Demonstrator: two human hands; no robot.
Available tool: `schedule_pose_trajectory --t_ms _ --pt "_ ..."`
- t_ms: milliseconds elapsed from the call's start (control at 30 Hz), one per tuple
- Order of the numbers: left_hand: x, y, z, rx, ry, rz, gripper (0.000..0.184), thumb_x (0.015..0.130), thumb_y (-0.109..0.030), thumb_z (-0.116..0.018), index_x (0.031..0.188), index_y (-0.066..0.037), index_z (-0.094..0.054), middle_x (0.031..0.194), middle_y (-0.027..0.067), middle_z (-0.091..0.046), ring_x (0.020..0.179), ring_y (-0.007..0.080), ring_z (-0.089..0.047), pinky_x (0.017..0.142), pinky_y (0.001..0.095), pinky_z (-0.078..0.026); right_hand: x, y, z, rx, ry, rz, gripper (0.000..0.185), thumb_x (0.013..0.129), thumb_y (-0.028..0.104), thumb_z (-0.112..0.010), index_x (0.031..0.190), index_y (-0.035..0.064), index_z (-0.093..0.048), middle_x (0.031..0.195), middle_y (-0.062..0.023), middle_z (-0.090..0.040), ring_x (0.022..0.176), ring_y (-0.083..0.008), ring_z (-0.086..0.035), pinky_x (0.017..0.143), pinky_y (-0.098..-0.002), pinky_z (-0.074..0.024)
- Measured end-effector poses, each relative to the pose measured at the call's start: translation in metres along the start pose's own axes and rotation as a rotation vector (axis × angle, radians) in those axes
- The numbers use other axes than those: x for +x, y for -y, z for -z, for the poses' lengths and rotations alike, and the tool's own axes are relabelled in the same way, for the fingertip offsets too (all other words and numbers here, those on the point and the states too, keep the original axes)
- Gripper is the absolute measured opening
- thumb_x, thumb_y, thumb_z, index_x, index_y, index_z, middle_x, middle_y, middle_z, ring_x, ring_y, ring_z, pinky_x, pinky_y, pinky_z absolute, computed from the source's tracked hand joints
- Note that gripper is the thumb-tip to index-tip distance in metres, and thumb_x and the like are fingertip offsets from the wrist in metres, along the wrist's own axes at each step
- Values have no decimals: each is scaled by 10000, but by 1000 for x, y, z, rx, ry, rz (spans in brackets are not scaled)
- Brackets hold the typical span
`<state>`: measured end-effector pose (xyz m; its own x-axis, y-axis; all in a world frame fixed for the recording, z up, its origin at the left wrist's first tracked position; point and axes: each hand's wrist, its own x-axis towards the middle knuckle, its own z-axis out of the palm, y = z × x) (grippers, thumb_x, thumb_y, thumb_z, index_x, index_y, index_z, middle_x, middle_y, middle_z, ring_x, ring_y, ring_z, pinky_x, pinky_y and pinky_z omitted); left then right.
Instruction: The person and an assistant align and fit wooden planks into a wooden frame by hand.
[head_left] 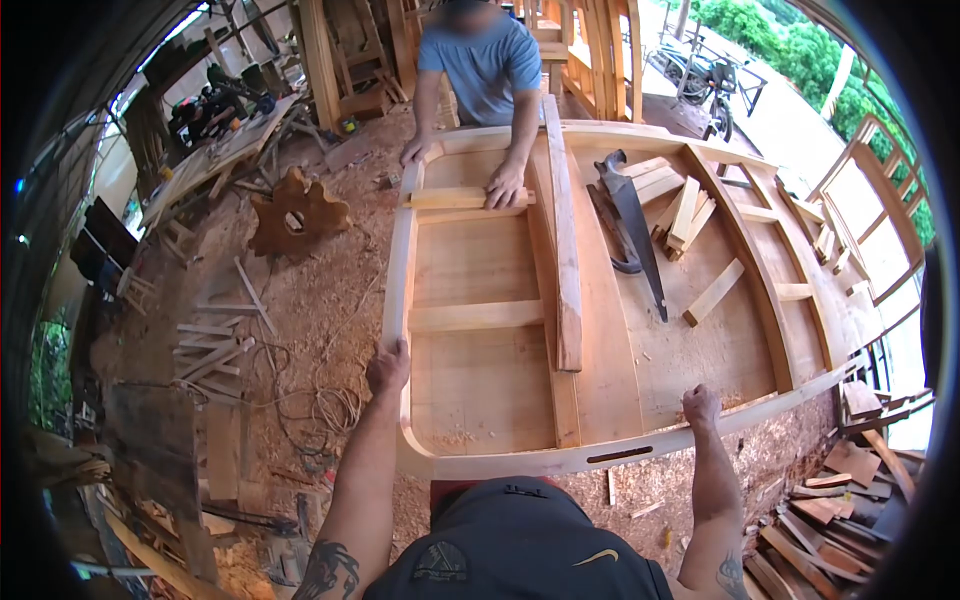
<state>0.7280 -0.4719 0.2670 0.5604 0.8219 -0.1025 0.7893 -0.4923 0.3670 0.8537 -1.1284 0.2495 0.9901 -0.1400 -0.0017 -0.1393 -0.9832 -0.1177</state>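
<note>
A large wooden door frame (398, 300) with a rounded corner lies in front of me, with panels and crosspieces inside. My left hand (388, 367) is closed around its left edge. Near the front rail (720, 420), my right hand (702, 407) makes a fist above the panel; whether anything is inside it is hidden. A long loose board (563, 250) lies lengthwise across the frame. To its right rest a handsaw (640, 235), another dark-handled tool and several short wood offcuts (685, 215). A crosspiece (475, 316) spans the left section.
Opposite me a person in a blue shirt (485, 70) has one hand on the frame corner and the other on a wood strip (460, 198). Sticks (212, 350), cord (330, 405) and a star-shaped wood slab (295, 215) lie left. Scrap wood (830, 510) is piled right.
</note>
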Motion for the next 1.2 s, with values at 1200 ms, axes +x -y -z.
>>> schedule_pose_trajectory --t_ms 1200 --pt "3 3 -5 10 -10 -4 675 928 -618 -437 1214 -12 -519 1014 291 -685 963 442 -684 836 511 -546 0 2 2 -26 45 -36 328 857 294 -536 901 19 -710 887 -260 -701 894 -406 -684 845 -488 -526"
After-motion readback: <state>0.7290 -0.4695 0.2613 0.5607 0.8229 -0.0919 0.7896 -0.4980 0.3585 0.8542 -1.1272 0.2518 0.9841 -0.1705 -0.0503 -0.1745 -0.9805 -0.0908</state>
